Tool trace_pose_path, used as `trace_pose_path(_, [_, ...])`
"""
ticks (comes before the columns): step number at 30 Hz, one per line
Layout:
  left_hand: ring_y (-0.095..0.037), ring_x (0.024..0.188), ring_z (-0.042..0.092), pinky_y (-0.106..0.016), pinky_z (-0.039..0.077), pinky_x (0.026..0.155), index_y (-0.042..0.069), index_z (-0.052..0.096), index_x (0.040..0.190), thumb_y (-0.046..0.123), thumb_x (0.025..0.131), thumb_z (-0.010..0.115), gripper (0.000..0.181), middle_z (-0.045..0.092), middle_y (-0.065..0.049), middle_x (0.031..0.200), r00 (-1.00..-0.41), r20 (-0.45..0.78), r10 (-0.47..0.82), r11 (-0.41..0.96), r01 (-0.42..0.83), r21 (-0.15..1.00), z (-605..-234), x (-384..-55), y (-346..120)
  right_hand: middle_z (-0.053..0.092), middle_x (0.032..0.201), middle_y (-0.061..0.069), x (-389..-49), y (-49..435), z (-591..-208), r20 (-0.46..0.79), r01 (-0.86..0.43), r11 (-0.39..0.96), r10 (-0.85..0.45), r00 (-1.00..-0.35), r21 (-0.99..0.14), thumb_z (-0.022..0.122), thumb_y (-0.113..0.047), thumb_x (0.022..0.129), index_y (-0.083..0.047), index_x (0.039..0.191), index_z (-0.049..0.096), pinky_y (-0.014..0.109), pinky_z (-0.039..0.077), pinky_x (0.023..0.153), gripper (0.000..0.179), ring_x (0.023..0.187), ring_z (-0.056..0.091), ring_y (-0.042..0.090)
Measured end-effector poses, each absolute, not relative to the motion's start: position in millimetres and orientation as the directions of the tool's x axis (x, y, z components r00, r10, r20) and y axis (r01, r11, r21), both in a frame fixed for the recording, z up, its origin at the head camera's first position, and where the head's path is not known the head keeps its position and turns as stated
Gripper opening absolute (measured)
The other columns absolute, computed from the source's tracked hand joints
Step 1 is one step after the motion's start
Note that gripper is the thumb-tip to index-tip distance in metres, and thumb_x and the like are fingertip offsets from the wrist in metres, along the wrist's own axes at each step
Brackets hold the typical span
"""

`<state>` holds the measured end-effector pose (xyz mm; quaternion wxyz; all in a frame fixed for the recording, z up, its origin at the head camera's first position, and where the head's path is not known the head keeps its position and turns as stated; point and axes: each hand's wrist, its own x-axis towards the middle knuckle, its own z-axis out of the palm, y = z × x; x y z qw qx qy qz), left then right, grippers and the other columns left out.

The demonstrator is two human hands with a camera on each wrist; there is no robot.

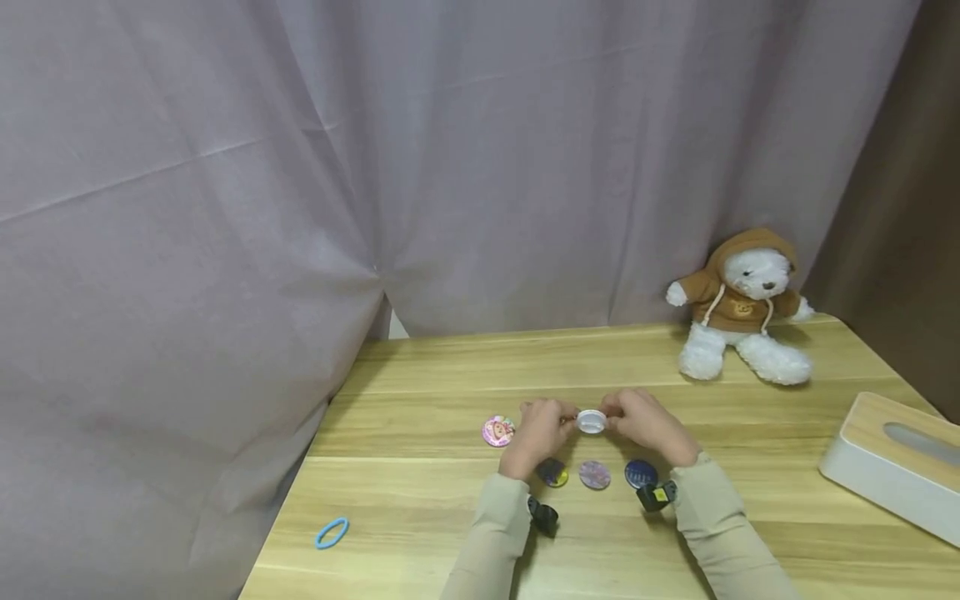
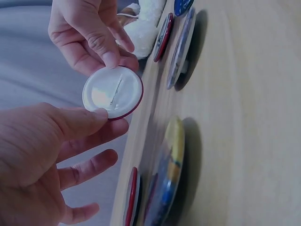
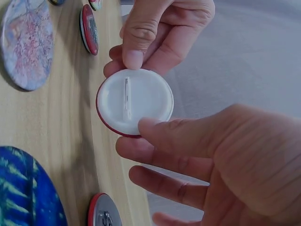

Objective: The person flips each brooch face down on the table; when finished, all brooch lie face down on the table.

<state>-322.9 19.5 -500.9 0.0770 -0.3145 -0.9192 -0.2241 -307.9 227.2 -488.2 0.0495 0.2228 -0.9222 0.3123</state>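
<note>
Between my two hands is a round pin badge [image 1: 592,422], its white back with the pin turned toward me. My left hand [image 1: 542,433] pinches one edge between thumb and index finger, the other fingers spread loosely in the left wrist view. My right hand [image 1: 651,427] pinches the opposite edge the same way. A red rim shows on the badge [image 3: 135,102] in the right wrist view. On the table below lie a dark-and-yellow badge [image 1: 555,473], a pale purple badge [image 1: 595,475] and a dark blue badge [image 1: 641,473]. A pink badge [image 1: 498,431] lies left of my left hand.
Red-rimmed badges [image 3: 89,29] also lie on the wooden table [image 1: 420,517]. A blue ring [image 1: 332,533] is at the left. At the back right sits a teddy bear [image 1: 750,308] in a brown hoodie. A tissue box [image 1: 892,479] stands at the right edge; a grey curtain [image 1: 487,167] hangs behind.
</note>
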Motion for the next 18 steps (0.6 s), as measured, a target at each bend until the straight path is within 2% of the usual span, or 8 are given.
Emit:
trace_pose_path(4, [-0.004,0.081,0.061,-0.034,0.035,0.081,0.021,0.079,0.090,0.024,0.093,0.072,0.008,0.074,0.011,0.085,-0.789,0.272,0.550,0.700,0.614,0.365,-501.5,-322.8,20.8,0.064,0.069,-0.008,-307.0,226.9,-486.7,0.218,-0.433,0.701,-0.379,-0.899,-0.567,0.070,0.001,0.080,-0.011,0.081,0.071,0.035,0.046,0.064,0.012,0.065,0.053,0.011])
trace_pose_path(7, [-0.006,0.087,0.064,-0.035,0.037,0.083,0.017,0.079,0.083,0.021,0.093,0.073,0.012,0.075,0.010,0.099,-0.798,0.261,0.544,0.707,0.603,0.370,-502.6,-322.6,22.0,0.063,0.068,-0.008,-305.9,225.4,-485.8,0.218,-0.431,0.696,-0.378,-0.900,-0.574,0.070,0.002,0.078,-0.008,0.084,0.071,0.033,0.045,0.062,0.012,0.063,0.052,0.010])
trace_pose_path(10, [-0.007,0.090,0.064,-0.038,0.038,0.088,0.015,0.078,0.099,0.018,0.093,0.072,0.008,0.075,0.009,0.097,-0.811,0.240,0.534,0.711,0.584,0.390,-503.9,-321.8,22.5,0.061,0.067,-0.006,-305.8,222.9,-486.5,0.213,-0.420,0.690,-0.369,-0.905,-0.589,0.071,0.005,0.076,-0.005,0.086,0.070,0.031,0.044,0.059,0.014,0.061,0.051,0.010])
trace_pose_path(12, [-0.007,0.091,0.063,-0.039,0.038,0.090,0.016,0.074,0.111,0.016,0.093,0.072,0.018,0.075,0.010,0.095,-0.817,0.230,0.528,0.710,0.574,0.408,-505.5,-321.1,22.4,0.060,0.066,-0.006,-305.9,221.2,-488.6,0.210,-0.413,0.684,-0.363,-0.908,-0.602,0.071,0.007,0.074,-0.004,0.085,0.069,0.029,0.043,0.058,0.016,0.060,0.051,0.010])
trace_pose_path(14, [-0.006,0.085,0.061,-0.039,0.038,0.091,0.020,0.067,0.122,0.015,0.092,0.072,0.030,0.073,0.011,0.085,-0.822,0.221,0.525,0.712,0.566,0.415,-507.5,-320.9,22.3,0.058,0.065,-0.006,-306.2,219.8,-491.0,0.210,-0.410,0.680,-0.360,-0.909,-0.608,0.071,0.008,0.072,-0.004,0.085,0.067,0.028,0.043,0.057,0.018,0.060,0.050,0.010])
trace_pose_path(18, [-0.005,0.083,0.062,-0.037,0.038,0.087,0.020,0.065,0.119,0.013,0.090,0.073,0.030,0.074,0.010,0.085,-0.818,0.222,0.531,0.719,0.573,0.394,-509.7,-320.7,23.9,0.055,0.065,-0.006,-305.7,217.8,-493.9,0.214,-0.411,0.683,-0.358,-0.909,-0.604,0.073,0.009,0.070,-0.003,0.085,0.064,0.028,0.042,0.057,0.021,0.059,0.048,0.010])
